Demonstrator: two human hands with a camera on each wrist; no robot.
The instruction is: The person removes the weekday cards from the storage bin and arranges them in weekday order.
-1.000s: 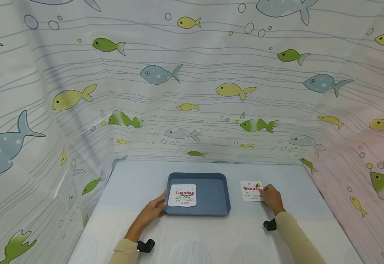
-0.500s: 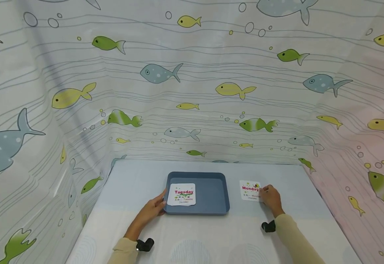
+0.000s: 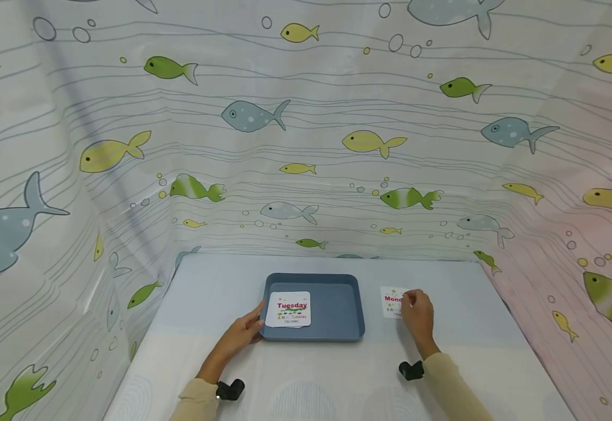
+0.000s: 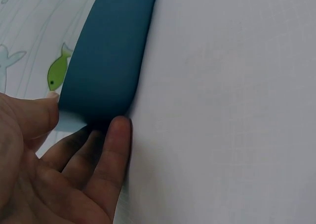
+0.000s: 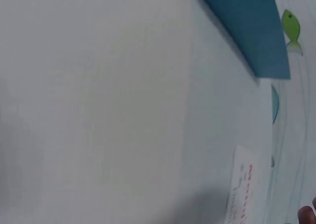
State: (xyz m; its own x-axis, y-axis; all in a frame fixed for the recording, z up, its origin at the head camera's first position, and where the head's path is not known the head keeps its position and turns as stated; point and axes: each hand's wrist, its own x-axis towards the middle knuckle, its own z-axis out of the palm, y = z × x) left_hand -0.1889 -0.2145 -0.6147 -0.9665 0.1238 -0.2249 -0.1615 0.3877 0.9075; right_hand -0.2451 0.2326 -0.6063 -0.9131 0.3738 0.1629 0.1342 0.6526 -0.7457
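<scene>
In the head view, my left hand [image 3: 239, 338] holds the left end of a blue-grey tray [image 3: 337, 307]. The left wrist view shows the thumb at the rim of the tray [image 4: 111, 51] and the fingers against its side and underside. A white "Tuesday" card [image 3: 288, 310] lies in the tray's left part, with another card edge peeking out below it. To the right of the tray, a white "Monday" card [image 3: 390, 303] lies on the table. My right hand [image 3: 418, 318] hovers with loosely bent fingers, hiding the card's right part; in the right wrist view only fingertips [image 5: 307, 215] show, apart from the card [image 5: 240, 187].
The table [image 3: 327, 365] wears a pale cloth with arch patterns. Fish-print sheeting [image 3: 306, 117] hangs around its back and sides. Black wrist devices [image 3: 230, 390] sit on both wrists.
My right hand has come off the right edge of the "Monday" card and moved left over it, covering more of its print. The left hand and tray stay put; the head view shifts slightly.
</scene>
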